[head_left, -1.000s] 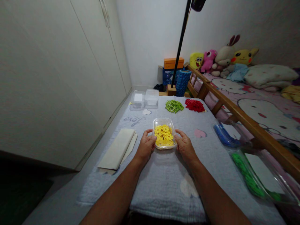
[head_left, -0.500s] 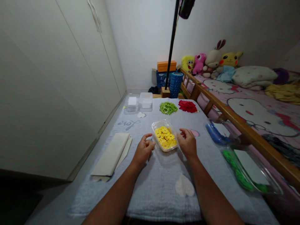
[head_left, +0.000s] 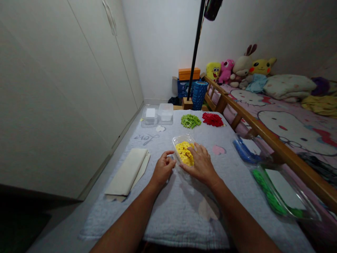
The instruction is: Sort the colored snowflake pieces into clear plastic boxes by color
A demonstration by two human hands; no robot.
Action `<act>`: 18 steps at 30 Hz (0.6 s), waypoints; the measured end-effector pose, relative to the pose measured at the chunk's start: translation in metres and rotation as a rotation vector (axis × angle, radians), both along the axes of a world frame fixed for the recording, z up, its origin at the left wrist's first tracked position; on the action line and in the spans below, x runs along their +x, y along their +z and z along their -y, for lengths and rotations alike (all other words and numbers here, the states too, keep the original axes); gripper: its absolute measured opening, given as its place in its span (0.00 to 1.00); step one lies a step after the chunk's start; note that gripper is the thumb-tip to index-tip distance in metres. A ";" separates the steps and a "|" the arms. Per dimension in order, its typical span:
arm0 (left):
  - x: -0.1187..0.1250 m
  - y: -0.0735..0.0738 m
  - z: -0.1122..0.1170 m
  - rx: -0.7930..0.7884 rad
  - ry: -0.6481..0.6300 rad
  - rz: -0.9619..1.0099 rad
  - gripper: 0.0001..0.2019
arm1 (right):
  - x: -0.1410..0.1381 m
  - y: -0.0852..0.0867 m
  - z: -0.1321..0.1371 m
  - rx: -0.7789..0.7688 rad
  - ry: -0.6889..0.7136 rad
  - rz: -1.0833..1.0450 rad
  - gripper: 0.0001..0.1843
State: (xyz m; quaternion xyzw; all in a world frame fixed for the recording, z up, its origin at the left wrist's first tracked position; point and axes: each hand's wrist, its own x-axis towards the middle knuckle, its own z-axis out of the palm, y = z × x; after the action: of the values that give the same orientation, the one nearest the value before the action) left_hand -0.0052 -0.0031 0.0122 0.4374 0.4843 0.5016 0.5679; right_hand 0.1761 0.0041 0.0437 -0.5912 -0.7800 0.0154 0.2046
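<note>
In the head view, the clear plastic container point(head_left: 181, 137) sat on the pale blue cloth point(head_left: 181, 214) between the two hands, filled with yellow pieces point(head_left: 182, 151). The right hand point(head_left: 201, 162) reached over its right side, fingers parted and bent down toward the yellow pieces, the thumb stretched apart along the near edge; whether the fingertips pinched any piece, I could not tell. The left hand point(head_left: 163, 168) was at the container's near left side, its fingers loosely curled with the thumb close to the index finger; whether they touched the wall was unclear. A folded off-white sheet point(head_left: 127, 172) lay to the left of that hand. Beyond the container lay a light-green pile point(head_left: 191, 121) and, to its right, a red pile point(head_left: 212, 119). Two clear boxes point(head_left: 165, 111) stood side by side at the far left. Along the right edge lay a container of blue pieces point(head_left: 246, 149) and a container of green pieces point(head_left: 267, 191).
</note>
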 end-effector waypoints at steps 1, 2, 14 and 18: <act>0.000 0.000 -0.001 -0.003 0.005 0.001 0.25 | 0.001 0.000 -0.001 0.008 -0.010 -0.004 0.40; 0.001 0.000 -0.001 -0.008 0.011 0.000 0.24 | 0.001 0.000 -0.003 0.012 -0.018 -0.007 0.42; -0.008 0.027 0.006 -0.075 0.074 -0.121 0.22 | -0.012 -0.003 -0.038 0.012 -0.034 -0.069 0.37; -0.004 0.029 -0.032 -0.034 0.272 -0.137 0.19 | -0.033 -0.007 -0.066 0.047 -0.085 -0.175 0.34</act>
State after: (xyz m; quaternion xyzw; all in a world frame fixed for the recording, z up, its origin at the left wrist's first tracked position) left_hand -0.0090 0.0288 0.0415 0.3914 0.5851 0.5348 0.4675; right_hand 0.1427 0.0702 0.0368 -0.6151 -0.7335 0.0401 0.2864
